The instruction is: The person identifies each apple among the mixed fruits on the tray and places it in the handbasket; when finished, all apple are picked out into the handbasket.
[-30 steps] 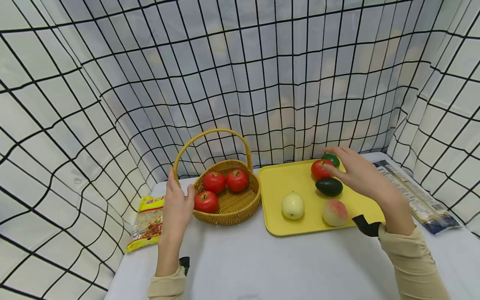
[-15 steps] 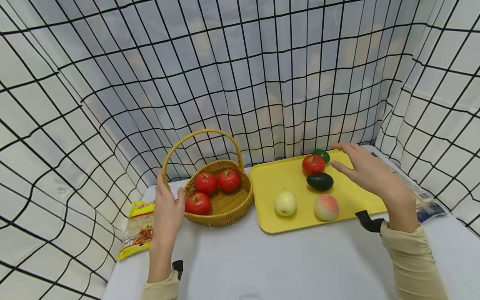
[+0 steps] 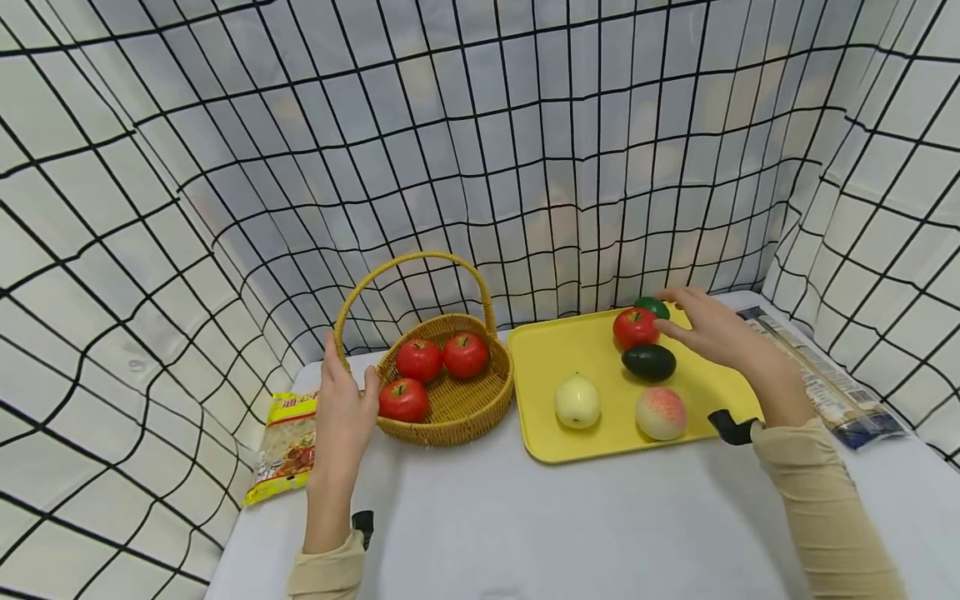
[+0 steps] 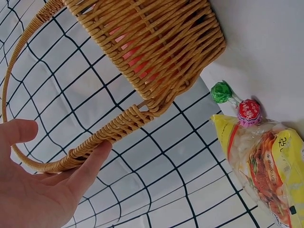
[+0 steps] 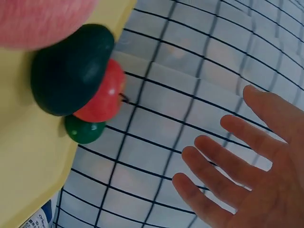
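Note:
At the left of the head view my left hand (image 3: pixel 347 421) stands beside the wicker basket (image 3: pixel 472 429). Its straight fingers touch the foot of the arched handle (image 4: pixel 102 135) from outside, with the thumb apart, as the left wrist view shows. Three red apples (image 3: pixel 405 400) lie in the basket. My right hand (image 3: pixel 716 337), fingers spread and holding nothing, hovers over the back right of the yellow tray (image 3: pixel 536 358). Nearest to it are a red apple (image 3: pixel 634 328), a dark green avocado (image 3: pixel 649 362) and a green fruit or vegetable (image 3: pixel 652 307), partly hidden behind the apple.
Nearer the tray's front lie a pale yellow-green round fruit (image 3: pixel 577 402) and a peach (image 3: pixel 662 413). A yellow food packet (image 3: pixel 285 450) lies left of the basket, with two wrapped lollipops (image 4: pixel 249 111) beside it. Another packet (image 3: pixel 832 379) lies right of the tray. Black netting (image 3: pixel 517 200) encloses the table.
My right hand first drew off the apple to the right, then came slightly back towards it. My left hand stays at the basket handle. The head view has shifted a little.

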Motion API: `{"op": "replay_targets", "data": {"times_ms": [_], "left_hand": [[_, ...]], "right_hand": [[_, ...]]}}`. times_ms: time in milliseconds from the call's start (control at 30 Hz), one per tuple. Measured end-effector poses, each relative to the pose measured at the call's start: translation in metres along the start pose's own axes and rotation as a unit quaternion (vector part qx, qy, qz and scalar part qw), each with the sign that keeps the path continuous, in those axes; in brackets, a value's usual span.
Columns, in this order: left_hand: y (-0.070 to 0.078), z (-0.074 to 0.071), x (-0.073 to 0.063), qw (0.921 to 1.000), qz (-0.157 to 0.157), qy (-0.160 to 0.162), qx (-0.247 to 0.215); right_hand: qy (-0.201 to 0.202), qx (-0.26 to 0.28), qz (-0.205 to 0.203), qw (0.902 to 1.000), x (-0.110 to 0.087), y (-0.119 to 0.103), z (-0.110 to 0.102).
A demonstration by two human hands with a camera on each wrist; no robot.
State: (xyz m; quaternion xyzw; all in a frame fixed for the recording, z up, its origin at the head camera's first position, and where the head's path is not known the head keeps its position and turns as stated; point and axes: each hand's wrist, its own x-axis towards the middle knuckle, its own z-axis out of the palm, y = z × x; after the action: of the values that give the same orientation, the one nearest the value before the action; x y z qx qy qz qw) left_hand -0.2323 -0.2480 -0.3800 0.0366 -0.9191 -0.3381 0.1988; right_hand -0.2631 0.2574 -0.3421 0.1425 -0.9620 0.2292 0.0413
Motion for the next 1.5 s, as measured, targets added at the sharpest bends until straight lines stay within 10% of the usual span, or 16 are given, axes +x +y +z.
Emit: {"op": "replay_targets", "data": {"times_ms": [500,1100,1500], "left_hand": [[-0.001,-0.003,-0.001,1.0,0.006,-0.002,0.003],[-0.002,-0.002,0.001,0.9999,0.01,0.012,0.004],[-0.001,-0.002,0.001,0.9999,0.011,0.01,-0.001]], "right_hand": [[-0.115,-0.037,-0.03,0.9922,0.075,0.043,0.024],[-0.182,-0.054,-0.006,0.9817,0.093,0.055,0.057],[-0.156,-0.092,0.014,0.9834,0.096,0.054,0.064]]}}
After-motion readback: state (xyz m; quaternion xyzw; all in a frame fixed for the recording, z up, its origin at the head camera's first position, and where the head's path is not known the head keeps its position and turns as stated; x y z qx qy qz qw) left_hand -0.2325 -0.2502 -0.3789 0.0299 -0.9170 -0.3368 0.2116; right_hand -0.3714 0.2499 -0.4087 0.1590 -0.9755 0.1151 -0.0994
